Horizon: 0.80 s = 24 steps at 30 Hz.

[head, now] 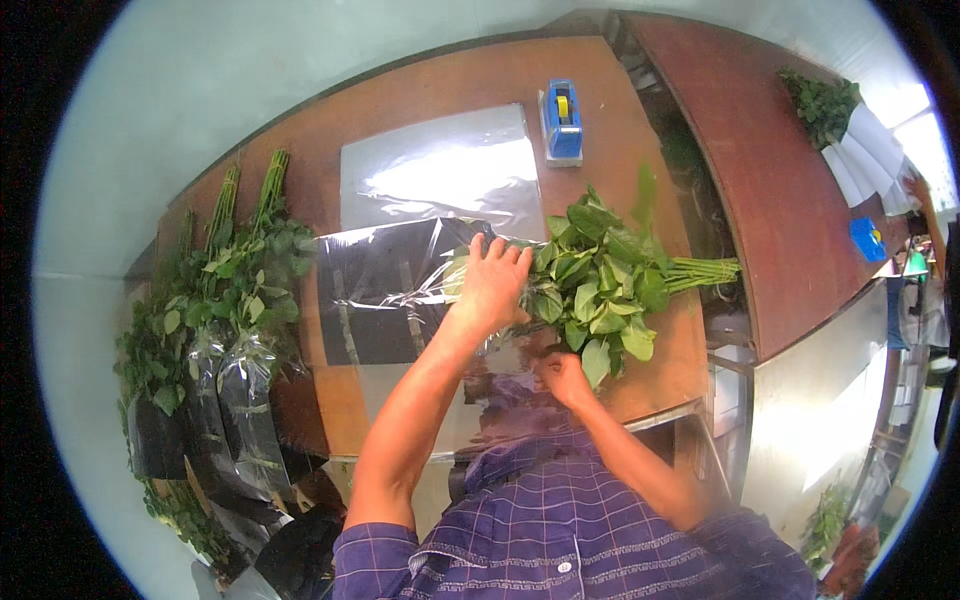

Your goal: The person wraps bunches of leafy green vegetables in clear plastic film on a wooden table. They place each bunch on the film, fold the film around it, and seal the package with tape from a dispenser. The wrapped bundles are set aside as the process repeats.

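A leafy green bunch lies on the wooden table, its banded stems pointing right. Its left end is covered by a dark wrap and clear plastic film. My left hand presses flat on the wrapped end, fingers spread. Below the leaves, my right hand has its fingers bent together at the film's edge; whether it pinches the film cannot be told. Behind the wrap lies a stack of shiny film sheets.
A blue tape dispenser stands at the back. Wrapped leafy bunches lie at the left. Across a gap, a reddish table holds a bunch in white paper and another blue dispenser; a co-worker's arm shows there.
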Each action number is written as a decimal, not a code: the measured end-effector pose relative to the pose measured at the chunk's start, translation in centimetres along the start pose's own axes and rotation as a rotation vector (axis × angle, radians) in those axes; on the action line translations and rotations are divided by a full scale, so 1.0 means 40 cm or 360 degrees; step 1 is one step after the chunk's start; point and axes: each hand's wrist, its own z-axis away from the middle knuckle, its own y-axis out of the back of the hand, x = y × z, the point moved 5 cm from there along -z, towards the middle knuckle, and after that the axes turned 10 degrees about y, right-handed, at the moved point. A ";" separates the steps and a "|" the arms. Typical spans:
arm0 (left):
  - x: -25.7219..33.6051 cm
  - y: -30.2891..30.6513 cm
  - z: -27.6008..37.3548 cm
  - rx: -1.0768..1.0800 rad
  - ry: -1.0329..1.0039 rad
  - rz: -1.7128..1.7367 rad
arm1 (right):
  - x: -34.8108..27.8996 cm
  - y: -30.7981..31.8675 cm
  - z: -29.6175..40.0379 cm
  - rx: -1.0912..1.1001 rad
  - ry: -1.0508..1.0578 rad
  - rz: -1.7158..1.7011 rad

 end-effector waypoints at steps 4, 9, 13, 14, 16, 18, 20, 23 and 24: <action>0.020 -0.052 0.002 0.0204 0.0020 -0.0298 | -0.360 0.061 0.001 -0.0232 0.0425 -0.0309; 0.018 -0.013 -0.003 -0.0041 0.0025 -0.0115 | -0.601 0.284 -0.323 0.0413 0.1150 -0.0128; -0.010 0.052 0.025 0.0110 -0.0114 0.0449 | -0.632 0.380 -0.633 0.0846 0.1175 0.0254; -0.009 0.084 0.033 0.0127 -0.0094 0.0595 | -0.642 0.387 -0.680 0.0894 0.1118 0.0335; -0.016 0.126 0.045 0.0252 -0.0073 0.0842 | -0.649 0.379 -0.747 0.0781 0.0901 0.0684; -0.020 0.195 0.051 0.0458 -0.0077 0.1091 | -0.628 0.386 -0.777 0.0833 0.0878 0.0656; -0.060 0.203 0.047 0.0429 0.0066 0.1404 | -0.600 0.329 -0.696 0.0801 0.1166 0.0050; -0.113 0.212 0.006 0.0380 0.0291 0.1959 | -0.564 0.235 -0.343 0.0661 0.0896 -0.0397; -0.116 0.207 -0.035 0.0314 0.0312 0.2151 | -0.517 0.237 -0.249 0.0690 0.0891 -0.0319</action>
